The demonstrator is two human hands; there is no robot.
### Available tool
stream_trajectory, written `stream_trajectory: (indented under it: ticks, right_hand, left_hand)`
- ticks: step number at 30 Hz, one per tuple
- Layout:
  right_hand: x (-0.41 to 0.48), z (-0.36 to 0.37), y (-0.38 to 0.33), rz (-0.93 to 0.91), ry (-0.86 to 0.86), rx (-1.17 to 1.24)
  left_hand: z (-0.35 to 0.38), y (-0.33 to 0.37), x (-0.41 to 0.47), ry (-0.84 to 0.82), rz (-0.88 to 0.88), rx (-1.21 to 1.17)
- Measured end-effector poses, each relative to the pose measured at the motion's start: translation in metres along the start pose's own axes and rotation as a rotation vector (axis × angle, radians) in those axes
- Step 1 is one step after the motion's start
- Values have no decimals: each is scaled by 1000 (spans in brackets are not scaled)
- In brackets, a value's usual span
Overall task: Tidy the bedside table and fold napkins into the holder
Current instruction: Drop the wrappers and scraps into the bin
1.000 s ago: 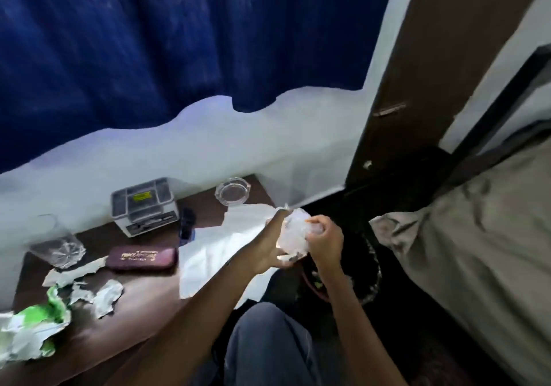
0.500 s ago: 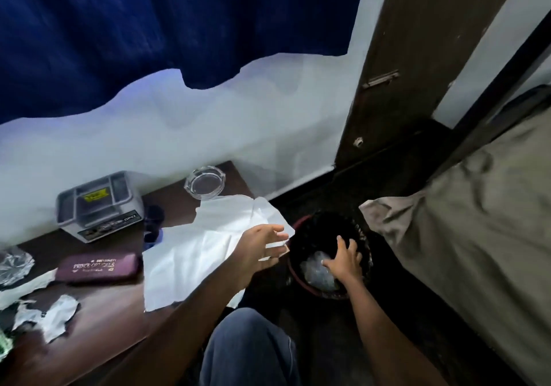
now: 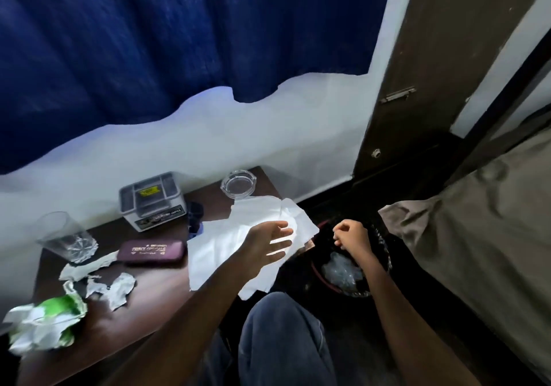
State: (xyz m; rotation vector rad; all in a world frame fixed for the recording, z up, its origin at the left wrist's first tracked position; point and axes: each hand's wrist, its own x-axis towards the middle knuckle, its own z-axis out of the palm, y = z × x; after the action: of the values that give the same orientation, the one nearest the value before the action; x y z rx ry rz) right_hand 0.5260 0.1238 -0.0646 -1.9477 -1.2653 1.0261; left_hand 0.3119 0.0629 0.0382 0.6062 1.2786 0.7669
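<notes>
A bedroom: a bed (image 3: pixel 489 236) beside a cluttered bedside table (image 3: pixel 155 302), blue curtain (image 3: pixel 179 42).

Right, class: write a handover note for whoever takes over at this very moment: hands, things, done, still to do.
Left hand open, over the napkins on the table.
Right hand loosely curled, seemingly empty, above the bin.
Done: one wad in the bin.
To do: bin the scraps and wrapper; fold the napkins.
</notes>
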Motion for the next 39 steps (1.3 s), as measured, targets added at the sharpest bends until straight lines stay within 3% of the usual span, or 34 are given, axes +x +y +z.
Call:
stream_trajectory:
  ticks: [7, 13, 16, 18, 19, 21, 22, 26, 31, 37, 39]
  right_hand:
    - [-44, 31, -73, -196, -8, 112]
    - [-102, 87, -130, -285, -340, 69]
    - [-134, 118, -148, -297, -522, 43]
    - [-152, 136, -155, -314, -606, 10]
    - [-161, 145, -158, -323, -637, -10]
    - [-176, 161, -162, -336, -679, -41]
    - [-183, 167, -165, -343, -697, -56]
    - [-204, 187, -169, -374, -754, -98]
    - [-214, 195, -172, -378, -788, -102]
    - [-211, 193, -167, -325, -776, -79]
    - [-212, 192, -165, -305, -780, -53]
  left_hand:
    - [-63, -7, -51, 69, 57, -97]
    - [-137, -30, -94, 279, 114, -146]
    - [-177, -42, -114, 418, 240, -81]
    - [-208, -56, -121, 565, 385, 92]
    - [-225, -65, -124, 667, 420, 322]
    - [-253, -83, -130, 883, 279, 881]
    - [-264, -91, -133, 942, 189, 1050]
    - [-289, -108, -142, 904, 97, 1171]
    - [-306, -106, -147, 999, 156, 956]
    - [-312, -83, -161, 1085, 375, 323]
    - [-312, -71, -165, 1033, 446, 75]
